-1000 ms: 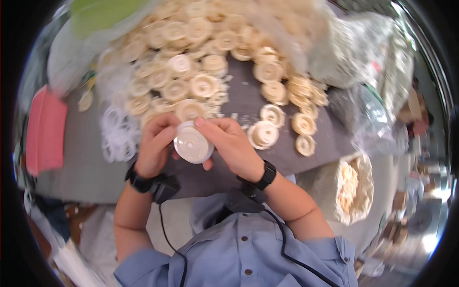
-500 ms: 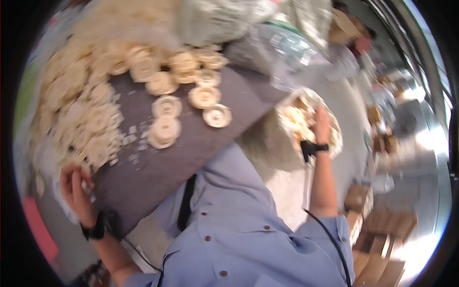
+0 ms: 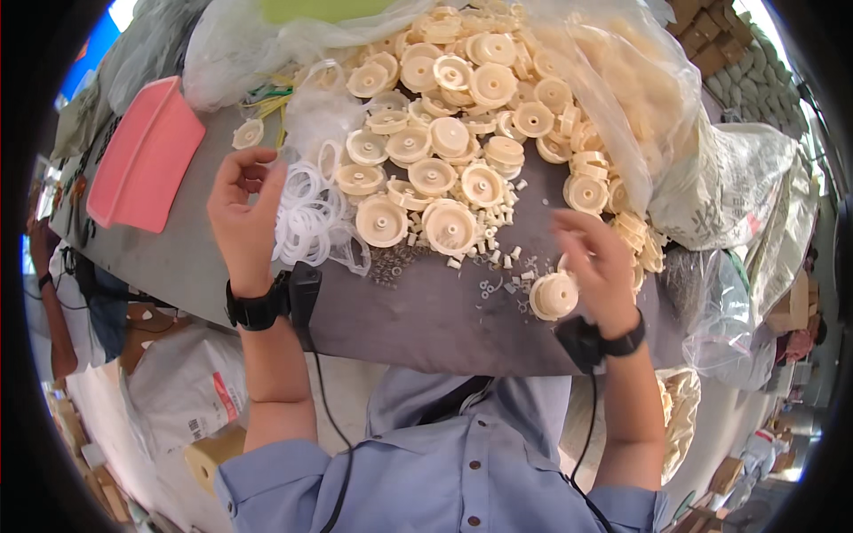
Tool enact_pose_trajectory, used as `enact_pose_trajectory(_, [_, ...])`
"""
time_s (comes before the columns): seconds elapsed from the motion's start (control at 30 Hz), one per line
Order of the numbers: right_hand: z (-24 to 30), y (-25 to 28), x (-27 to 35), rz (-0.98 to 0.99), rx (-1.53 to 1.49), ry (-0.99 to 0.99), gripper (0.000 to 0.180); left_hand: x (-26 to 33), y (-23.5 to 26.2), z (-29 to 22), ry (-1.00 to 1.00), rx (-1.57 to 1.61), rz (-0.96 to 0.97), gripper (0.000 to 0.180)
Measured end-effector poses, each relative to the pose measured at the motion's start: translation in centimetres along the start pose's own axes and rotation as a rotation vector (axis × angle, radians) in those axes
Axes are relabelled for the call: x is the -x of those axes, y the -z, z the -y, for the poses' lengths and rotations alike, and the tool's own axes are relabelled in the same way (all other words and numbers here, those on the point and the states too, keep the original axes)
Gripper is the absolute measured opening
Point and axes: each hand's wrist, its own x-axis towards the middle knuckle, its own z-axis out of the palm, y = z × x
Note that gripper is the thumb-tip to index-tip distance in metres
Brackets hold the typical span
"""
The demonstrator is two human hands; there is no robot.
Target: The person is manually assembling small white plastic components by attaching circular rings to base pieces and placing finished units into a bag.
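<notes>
My left hand (image 3: 245,213) is held over the left part of the table, beside a heap of thin white plastic rings (image 3: 308,209). Its fingers are loosely bent with the thumb apart, and nothing shows between them. Slightly blurred, my right hand (image 3: 597,262) reaches leftward with fingers stretched and apart. Just below its fingers, a small stack of cream plastic wheels (image 3: 554,296) rests on the table. Many similar cream wheels (image 3: 433,177) are piled at the middle. Small cream bushings (image 3: 487,235) lie scattered before them, and tiny metal springs (image 3: 391,265) lie to their left.
A pink plastic tray (image 3: 147,155) lies on the grey table (image 3: 426,324) at far left. Clear plastic sheeting (image 3: 622,98) covers part of the pile. White woven sacks (image 3: 729,182) stand at the right. Below the table edge at right sits an open sack (image 3: 680,417).
The view has swung from the sack at right back to the table. My right hand has left the sack's contents and is over the table; my left hand is now beside the rings.
</notes>
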Motion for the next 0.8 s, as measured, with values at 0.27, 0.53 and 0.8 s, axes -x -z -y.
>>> enact_pose_trajectory(0.27, [3.1, -13.7, -9.3, 0.245, 0.203, 0.456, 0.019, -0.8, 0.5, 3.2, -0.059, -0.477, 0.250, 0.014])
enact_pose_trajectory(0.53, [3.7, -16.6, -10.2, 0.182, 0.424, 0.464, 0.013, -0.1, -1.0, 4.8, -0.102, -0.664, 0.504, 0.015])
enact_pose_trajectory(0.8, [4.4, -12.3, -6.7, 0.085, -0.557, -0.165, 0.014, 0.7, -1.6, 1.4, -0.106, -0.153, 0.187, 0.012])
